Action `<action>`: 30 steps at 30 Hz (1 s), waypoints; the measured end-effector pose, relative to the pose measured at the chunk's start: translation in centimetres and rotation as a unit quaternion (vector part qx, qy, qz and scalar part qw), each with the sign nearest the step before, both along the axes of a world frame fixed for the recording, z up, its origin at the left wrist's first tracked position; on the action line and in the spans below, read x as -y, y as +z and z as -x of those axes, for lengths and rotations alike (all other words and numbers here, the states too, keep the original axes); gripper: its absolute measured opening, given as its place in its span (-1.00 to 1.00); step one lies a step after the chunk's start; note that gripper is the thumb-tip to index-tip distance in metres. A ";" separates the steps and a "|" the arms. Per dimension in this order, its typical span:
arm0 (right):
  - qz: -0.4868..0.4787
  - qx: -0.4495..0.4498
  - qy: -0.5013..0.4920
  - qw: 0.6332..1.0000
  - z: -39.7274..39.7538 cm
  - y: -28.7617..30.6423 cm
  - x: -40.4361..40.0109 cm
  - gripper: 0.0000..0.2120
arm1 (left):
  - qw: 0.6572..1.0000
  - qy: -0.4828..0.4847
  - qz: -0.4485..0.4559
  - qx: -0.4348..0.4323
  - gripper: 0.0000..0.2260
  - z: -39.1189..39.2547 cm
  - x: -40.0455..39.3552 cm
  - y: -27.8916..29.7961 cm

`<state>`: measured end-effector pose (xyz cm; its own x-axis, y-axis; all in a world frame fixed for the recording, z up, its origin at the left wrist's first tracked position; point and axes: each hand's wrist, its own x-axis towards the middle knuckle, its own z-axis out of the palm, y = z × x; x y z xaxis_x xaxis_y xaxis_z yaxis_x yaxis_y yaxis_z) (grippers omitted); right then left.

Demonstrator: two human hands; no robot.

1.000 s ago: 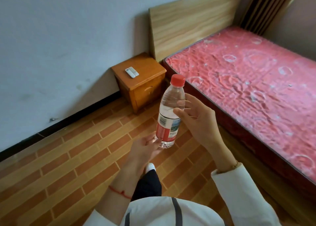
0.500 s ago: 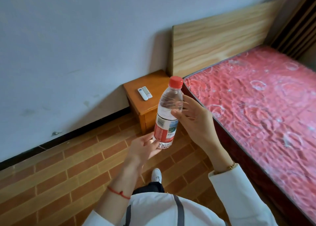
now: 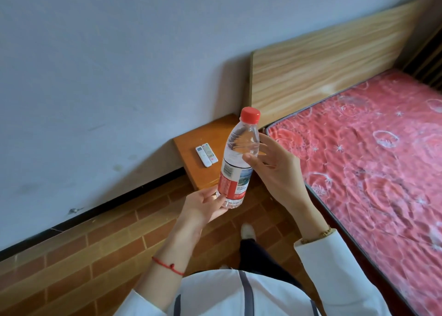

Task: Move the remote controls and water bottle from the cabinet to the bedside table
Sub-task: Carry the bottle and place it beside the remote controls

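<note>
I have the clear plastic water bottle with the red cap (image 3: 235,163) upright between both hands — my left hand (image 3: 203,204) cups its base, my right hand (image 3: 275,169) wraps its upper body. The orange wooden bedside table (image 3: 191,157) lies just ahead, behind the bottle, two white remote controls (image 3: 207,155) already lying on it

The water bottle (image 3: 239,159) is clear glossy plastic with a paper-like label and a smooth red cap (image 3: 250,114). Behind it, the bench (image 3: 191,153) is varnished orange wood (faintly shiny); the headboard (image 3: 334,69) is pale matt grained wood.
</note>
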<state>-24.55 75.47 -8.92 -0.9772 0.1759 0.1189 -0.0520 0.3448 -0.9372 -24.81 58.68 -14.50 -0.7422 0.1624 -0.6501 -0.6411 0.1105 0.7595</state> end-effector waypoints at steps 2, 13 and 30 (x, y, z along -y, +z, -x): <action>-0.002 0.003 0.008 1.000 2.4 -0.4 -0.6 -0.52 | 1.000 0.010 0.001 -0.005 -0.49 2.1 -0.6 -0.4; -0.026 0.032 0.096 0.995 19.4 -1.8 -6.6 -0.47 | 0.996 0.087 0.020 0.006 -0.46 16.1 -7.0 -3.0; 0.023 0.073 0.182 0.980 37.4 -6.1 -12.0 -0.45 | 0.980 0.186 -0.046 0.061 -0.43 31.3 -12.5 -6.3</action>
<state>-61.96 87.48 -15.02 -0.9823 -0.1856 -0.0266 -0.0279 0.2847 -0.9582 -56.08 71.19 -20.82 -0.6786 -0.0415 -0.7333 -0.7109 -0.2138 0.6700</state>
